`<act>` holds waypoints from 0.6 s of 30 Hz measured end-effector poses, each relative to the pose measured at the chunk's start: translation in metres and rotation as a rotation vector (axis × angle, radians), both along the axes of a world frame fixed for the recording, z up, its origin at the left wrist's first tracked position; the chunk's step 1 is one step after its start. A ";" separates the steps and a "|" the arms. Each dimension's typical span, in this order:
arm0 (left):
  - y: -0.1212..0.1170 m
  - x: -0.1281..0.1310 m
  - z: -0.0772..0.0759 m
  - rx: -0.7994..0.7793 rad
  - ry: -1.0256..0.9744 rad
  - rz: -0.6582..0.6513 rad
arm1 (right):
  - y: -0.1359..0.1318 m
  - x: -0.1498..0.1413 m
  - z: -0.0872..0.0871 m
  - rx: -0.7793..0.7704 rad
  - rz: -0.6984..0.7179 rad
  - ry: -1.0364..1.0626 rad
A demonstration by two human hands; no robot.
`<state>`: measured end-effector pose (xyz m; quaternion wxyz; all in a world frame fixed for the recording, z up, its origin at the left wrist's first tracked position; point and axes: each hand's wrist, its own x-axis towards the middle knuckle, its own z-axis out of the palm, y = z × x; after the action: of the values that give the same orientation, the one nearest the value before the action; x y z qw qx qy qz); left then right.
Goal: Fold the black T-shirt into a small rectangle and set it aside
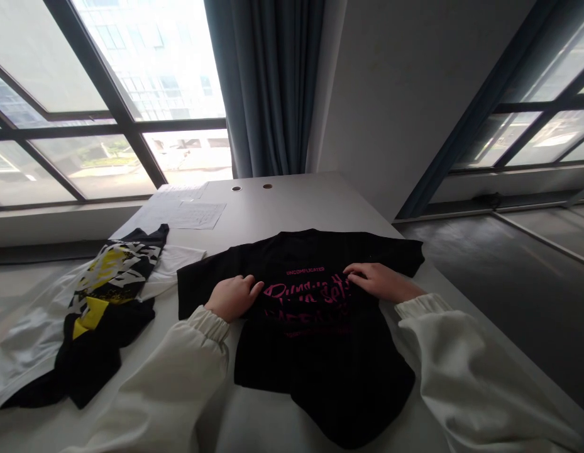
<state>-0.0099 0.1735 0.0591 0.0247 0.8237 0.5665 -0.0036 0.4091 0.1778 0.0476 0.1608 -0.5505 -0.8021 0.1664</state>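
Note:
A black T-shirt [315, 352] with pink lettering lies spread on the white table [292, 201], its hem hanging toward me. My left hand [232, 296] rests on the shirt's chest at the left of the print, fingers curled and pressing the cloth. My right hand [374, 280] lies on the chest at the right of the print, fingers stretched flat toward the lettering. Both arms wear white sleeves.
A pile of garments lies at the left: a black shirt with a yellow and white print [103, 296] on top of white cloth [27, 346]. Papers [188, 211] sit at the table's far left. Windows, a blue curtain [268, 82] and a wall stand behind.

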 end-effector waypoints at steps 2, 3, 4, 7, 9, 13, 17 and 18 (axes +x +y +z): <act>0.021 0.020 0.005 0.046 -0.004 -0.018 | 0.026 -0.004 -0.002 0.082 0.019 -0.012; 0.034 0.033 0.005 0.045 -0.023 -0.037 | 0.042 -0.009 -0.005 0.124 0.022 -0.013; 0.048 0.046 0.004 0.037 -0.047 -0.049 | 0.058 -0.014 -0.011 0.150 0.022 -0.019; 0.086 0.084 -0.011 -0.082 -0.102 0.008 | 0.104 -0.032 -0.034 0.124 -0.011 -0.088; 0.105 0.099 -0.027 -0.134 -0.101 0.051 | 0.125 -0.040 -0.049 0.050 -0.104 -0.145; 0.127 0.104 -0.057 -0.083 -0.136 0.139 | 0.142 -0.047 -0.064 -0.105 -0.291 -0.286; 0.145 0.098 -0.064 -0.076 -0.139 0.152 | 0.150 -0.047 -0.062 -0.139 -0.308 -0.344; 0.149 0.098 -0.064 -0.080 -0.139 0.152 | 0.151 -0.047 -0.061 -0.144 -0.311 -0.347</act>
<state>0.0876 0.3229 -0.0048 0.0970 0.7751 0.6235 0.0327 0.3620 0.3290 -0.0134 0.0050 -0.6978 -0.7094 0.0993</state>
